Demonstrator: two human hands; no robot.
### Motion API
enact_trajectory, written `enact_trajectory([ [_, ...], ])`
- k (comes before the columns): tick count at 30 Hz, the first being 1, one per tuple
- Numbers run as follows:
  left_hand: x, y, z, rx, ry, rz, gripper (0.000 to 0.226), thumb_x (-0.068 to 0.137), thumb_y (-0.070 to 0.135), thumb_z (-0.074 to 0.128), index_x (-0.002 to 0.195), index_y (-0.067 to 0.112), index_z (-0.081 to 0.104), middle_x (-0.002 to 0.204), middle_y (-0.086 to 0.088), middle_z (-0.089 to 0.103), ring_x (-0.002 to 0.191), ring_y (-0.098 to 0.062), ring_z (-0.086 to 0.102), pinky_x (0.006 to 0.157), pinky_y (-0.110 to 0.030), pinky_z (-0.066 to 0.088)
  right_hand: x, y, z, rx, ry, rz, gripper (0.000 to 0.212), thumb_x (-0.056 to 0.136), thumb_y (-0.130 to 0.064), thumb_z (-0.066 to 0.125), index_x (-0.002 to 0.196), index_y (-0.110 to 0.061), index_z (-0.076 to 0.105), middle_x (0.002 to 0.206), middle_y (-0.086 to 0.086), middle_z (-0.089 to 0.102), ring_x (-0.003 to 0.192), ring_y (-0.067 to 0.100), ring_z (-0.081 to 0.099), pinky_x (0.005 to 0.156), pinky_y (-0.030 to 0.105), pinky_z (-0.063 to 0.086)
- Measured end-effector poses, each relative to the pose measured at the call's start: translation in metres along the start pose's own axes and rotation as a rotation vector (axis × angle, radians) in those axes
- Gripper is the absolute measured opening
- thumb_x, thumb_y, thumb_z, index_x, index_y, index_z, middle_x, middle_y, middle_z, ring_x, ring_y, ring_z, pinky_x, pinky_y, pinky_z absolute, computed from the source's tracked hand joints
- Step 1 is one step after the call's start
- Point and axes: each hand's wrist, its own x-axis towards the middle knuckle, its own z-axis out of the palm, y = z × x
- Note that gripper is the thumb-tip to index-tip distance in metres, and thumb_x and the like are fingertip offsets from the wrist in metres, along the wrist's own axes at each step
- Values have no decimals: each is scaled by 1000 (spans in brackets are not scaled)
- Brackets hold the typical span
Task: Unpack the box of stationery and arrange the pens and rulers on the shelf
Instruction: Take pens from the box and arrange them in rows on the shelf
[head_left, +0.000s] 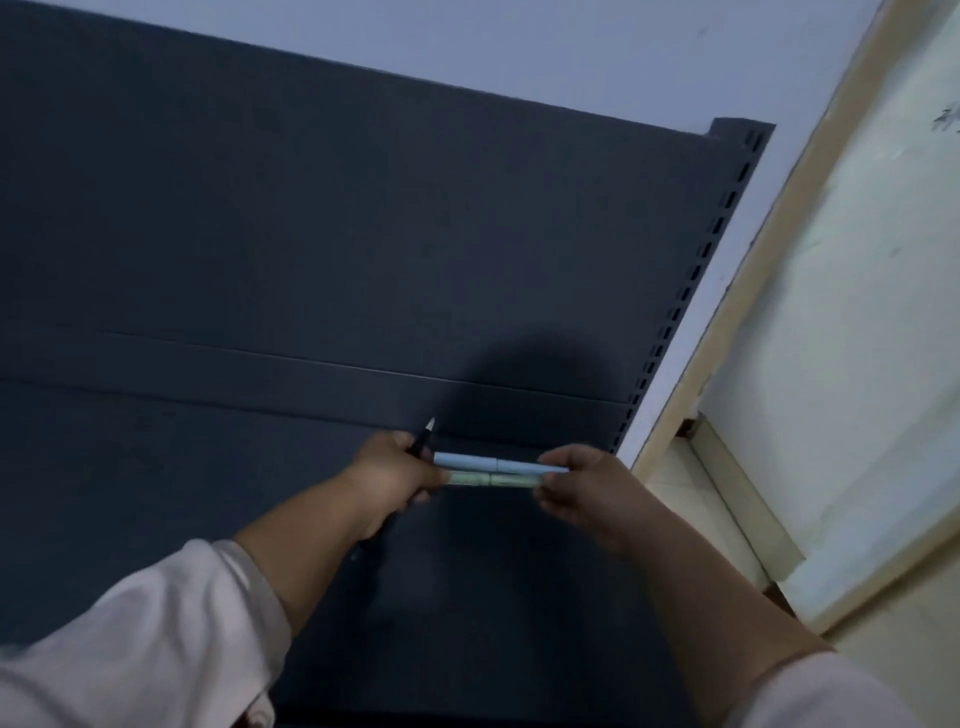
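Note:
Two pens lie side by side and level between my hands: a light blue pen (491, 462) above a pale green pen (491, 480). My left hand (395, 475) grips their left ends and also holds a black pen (422, 440) that points up and to the right. My right hand (576, 486) pinches the right ends of the two pale pens. Both hands hover in front of the dark grey shelf (260, 395), near its right side. The box and the rulers are out of view.
The shelf's dark back panel (363, 208) fills most of the view. A slotted upright (691, 291) runs down its right edge. Beyond it stand a pale wall (571, 47) and a beige door frame (769, 249) with a light door at right.

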Motion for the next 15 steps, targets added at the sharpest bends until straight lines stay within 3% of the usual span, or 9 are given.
enact_trajectory([
  [3,12,-9,4,55,74,18,19,76,-3,71,85,8,58,66,-6,58,51,-13,50,44,-17,40,23,4,0,-229,-54,-57,20,89,4,57,87,-15,62,86,10,65,74,17,64,66,24,56],
  [5,20,-13,5,119,103,30,18,75,-1,72,82,11,60,70,-3,60,61,-13,54,57,-21,45,37,8,1,-373,-64,-134,22,85,2,63,82,-19,64,84,7,66,72,16,61,65,24,53],
  [8,33,-15,5,206,130,43,21,74,3,74,77,17,58,72,0,60,70,-15,57,65,-23,45,57,14,4,-522,-53,-240,23,81,0,67,78,-23,64,77,0,65,67,11,58,61,17,46],
  [12,50,-16,6,347,158,70,17,75,9,73,81,15,58,77,0,60,75,-16,57,65,-22,41,78,24,10,-652,-52,-302,19,82,-4,67,82,-23,65,83,3,68,73,11,59,63,18,43],
  [15,60,-19,9,426,158,104,13,78,12,70,84,15,58,75,2,59,71,-12,55,54,-16,38,90,29,11,-752,-26,-366,17,83,-8,65,87,-25,67,87,-3,67,80,11,59,66,19,41],
])
